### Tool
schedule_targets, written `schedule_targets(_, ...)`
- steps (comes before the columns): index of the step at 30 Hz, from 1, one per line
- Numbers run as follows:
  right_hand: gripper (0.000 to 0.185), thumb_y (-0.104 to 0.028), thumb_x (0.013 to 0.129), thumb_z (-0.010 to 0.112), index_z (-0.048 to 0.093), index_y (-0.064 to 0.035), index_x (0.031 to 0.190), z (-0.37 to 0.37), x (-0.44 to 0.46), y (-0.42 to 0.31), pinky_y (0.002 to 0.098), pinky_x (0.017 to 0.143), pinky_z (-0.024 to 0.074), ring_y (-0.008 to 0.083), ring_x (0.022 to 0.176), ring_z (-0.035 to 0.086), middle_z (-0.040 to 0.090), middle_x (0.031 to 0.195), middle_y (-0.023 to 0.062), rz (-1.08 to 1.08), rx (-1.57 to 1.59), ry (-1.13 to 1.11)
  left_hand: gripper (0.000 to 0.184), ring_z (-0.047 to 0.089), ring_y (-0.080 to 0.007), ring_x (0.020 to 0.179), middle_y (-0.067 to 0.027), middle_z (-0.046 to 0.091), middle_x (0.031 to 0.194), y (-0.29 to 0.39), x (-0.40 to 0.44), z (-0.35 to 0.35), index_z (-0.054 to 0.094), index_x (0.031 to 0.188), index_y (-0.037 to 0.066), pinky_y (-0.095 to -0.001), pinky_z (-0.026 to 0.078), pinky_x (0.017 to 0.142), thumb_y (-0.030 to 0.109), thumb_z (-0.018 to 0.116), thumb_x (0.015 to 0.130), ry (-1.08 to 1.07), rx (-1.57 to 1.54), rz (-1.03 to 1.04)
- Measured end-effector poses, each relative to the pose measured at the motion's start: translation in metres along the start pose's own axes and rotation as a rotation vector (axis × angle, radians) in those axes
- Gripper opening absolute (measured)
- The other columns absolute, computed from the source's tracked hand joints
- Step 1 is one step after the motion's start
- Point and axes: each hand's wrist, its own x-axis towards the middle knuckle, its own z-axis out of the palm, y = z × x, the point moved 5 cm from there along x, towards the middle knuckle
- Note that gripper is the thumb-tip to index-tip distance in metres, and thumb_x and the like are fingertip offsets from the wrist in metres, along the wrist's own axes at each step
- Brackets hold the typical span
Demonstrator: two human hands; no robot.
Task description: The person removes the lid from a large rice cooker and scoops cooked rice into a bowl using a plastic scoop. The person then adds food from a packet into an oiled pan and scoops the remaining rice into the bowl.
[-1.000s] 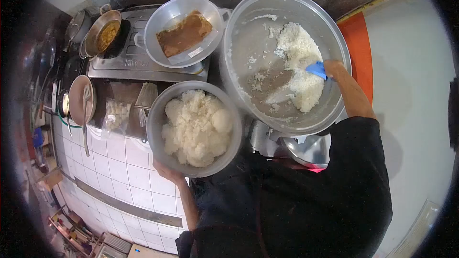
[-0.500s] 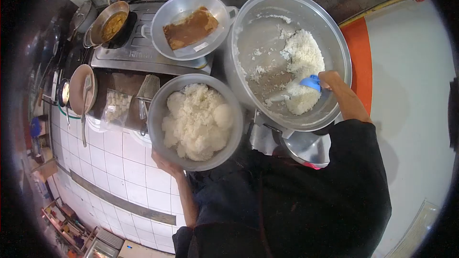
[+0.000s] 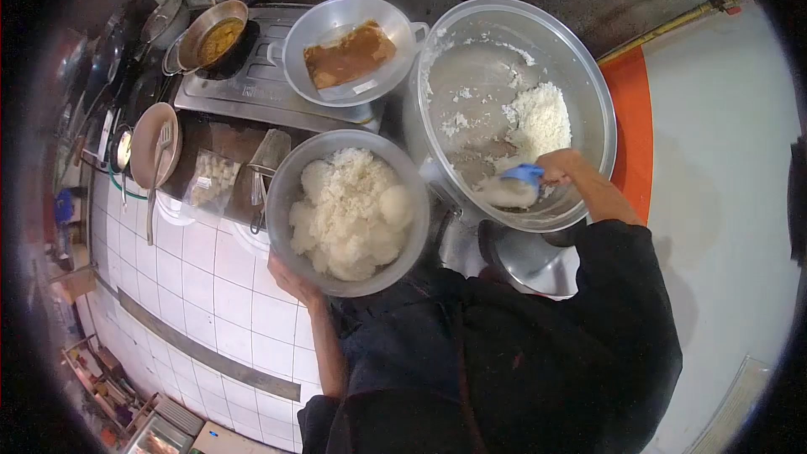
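Observation:
My right hand (image 3: pixel 558 167) is closed on the handle of a blue rice scoop (image 3: pixel 524 173) inside a large metal pot (image 3: pixel 607 109). White rice (image 3: pixel 503 193) lies at the scoop, slightly blurred. A mound of rice (image 3: pixel 542 118) rests on the pot's right side, with scattered grains stuck to the bottom. My left hand (image 3: pixel 292 280) grips the lower left edge of a grey metal bowl (image 3: pixel 277 227), held near my body. Heaped cooked rice (image 3: pixel 353 214) fills it, with rounded scoop shapes on top. The left fingers are partly hidden beneath the bowl.
A two-handled wok (image 3: pixel 290 67) holding a brown block sits on the gas stove (image 3: pixel 227 101). Further left are a pan (image 3: pixel 192 38) with yellowish food, a tan pan (image 3: pixel 145 141) with a spatula (image 3: pixel 161 143), and a plastic bag (image 3: pixel 212 178) of pale pieces. A wall stands at right.
My right hand has drawn the scoop down and left through the pot, toward its near edge, with rice in it. My left hand still holds the bowl. The view has shifted slightly.

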Motion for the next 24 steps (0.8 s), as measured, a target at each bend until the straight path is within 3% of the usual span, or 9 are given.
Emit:
schedule_targets(1,0.014,-0.014,0.08,0.057,0.059,-0.0048,0.069,0.009,0.01,-0.015,0.0341,0.041,0.0375,0.0143,0.044,0.049,0.054,0.054,0.0038,-0.119,0.062,-0.074,0.057,0.053,-0.0303,0.108,-0.0174,0.055,0.115,0.002,0.0,0.003,0.056,0.124,-0.003,-0.0412,0.041,0.094,0.044,0.033,0.102,-0.017,-0.055,0.0)
schedule_targets(3,0.018,-0.012,0.081,0.06,0.063,-0.0043,0.097,0.024,0.027,-0.059,0.0295,0.04,0.0383,0.0124,0.046,0.048,0.055,0.06,0.0025,-0.292,0.551,-0.121,0.057,0.052,-0.0306,0.108,-0.0172,0.055,0.115,0.004,-0.003,-0.002,0.056,0.125,-0.003,-0.041,0.04,0.095,0.044,0.033,0.102,-0.014,-0.098,-0.004)
schedule_targets(4,0.018,-0.012,0.081,0.06,0.063,-0.0043,0.097,0.017,0.031,-0.071,0.0295,0.04,0.0383,0.0124,0.046,0.048,0.055,0.06,0.0025,-0.309,0.528,-0.121,0.057,0.052,-0.0305,0.109,-0.0172,0.055,0.115,0.002,0.0,0.001,0.055,0.125,-0.003,-0.0408,0.04,0.095,0.044,0.033,0.102,-0.028,-0.038,-0.015)
schedule_targets(6,0.009,-0.006,0.083,0.057,0.052,-0.0074,0.09,0.009,0.027,-0.086,0.0263,0.038,0.0293,0.0068,0.044,0.039,0.043,0.057,-0.0037,-0.32,0.881,-0.095,0.057,0.051,-0.0304,0.109,-0.0171,0.055,0.114,0.0,0.003,-0.003,0.055,0.126,-0.003,-0.0406,0.039,0.096,0.044,0.033,0.103,-0.04,0.027,-0.017)
schedule_targets(10,0.012,-0.004,0.085,0.058,0.049,-0.0083,0.092,0.002,0.006,-0.089,0.0234,0.038,0.026,0.0038,0.046,0.037,0.039,0.058,-0.0061,-0.415,1.056,-0.234,0.057,0.05,-0.0296,0.11,-0.0172,0.053,0.116,-0.012,0.003,-0.001,0.054,0.128,-0.003,-0.0402,0.038,0.096,0.044,0.033,0.103,-0.065,0.031,0.006)
schedule_targets(12,0.024,-0.011,0.087,0.062,0.051,-0.0069,0.108,-0.006,-0.003,-0.088,0.0219,0.039,0.0293,0.0035,0.048,0.038,0.043,0.064,-0.005,-0.359,1.025,-0.181,0.056,0.05,-0.0293,0.11,-0.0171,0.053,0.117,-0.016,0.004,0.0,0.054,0.128,-0.003,-0.0401,0.038,0.096,0.043,0.032,0.103,-0.064,0.003,-0.003)
schedule_targets(15,0.021,-0.013,0.088,0.064,0.051,-0.0065,0.104,-0.021,-0.031,-0.084,0.0224,0.04,0.0305,0.0041,0.049,0.039,0.046,0.066,-0.0036,-0.406,1.033,-0.149,0.057,0.05,-0.0283,0.111,-0.0167,0.052,0.118,-0.015,0.002,-0.001,0.054,0.128,-0.003,-0.0398,0.038,0.097,0.043,0.032,0.103,-0.046,-0.044,-0.052)
schedule_targets(20,0.029,-0.014,0.087,0.062,0.051,-0.0023,0.112,-0.045,-0.134,-0.109,0.0251,0.041,0.0372,0.007,0.05,0.047,0.055,0.071,0.0029,-0.377,0.894,0.073,0.055,0.052,-0.0273,0.11,-0.0159,0.054,0.118,-0.008,0.002,-0.001,0.054,0.128,-0.004,-0.0391,0.04,0.095,0.042,0.034,0.103,-0.032,-0.051,-0.014)
schedule_targets(24,0.048,-0.011,0.086,0.06,0.045,0.0006,0.129,-0.038,-0.183,-0.185,0.0384,0.058,0.0511,0.029,0.062,0.064,0.064,0.08,0.0195,-0.521,0.569,0.788,0.056,0.052,-0.0259,0.111,-0.015,0.055,0.118,-0.017,0.003,-0.002,0.053,0.129,-0.004,-0.0377,0.04,0.096,0.042,0.034,0.103,-0.035,-0.096,-0.049)
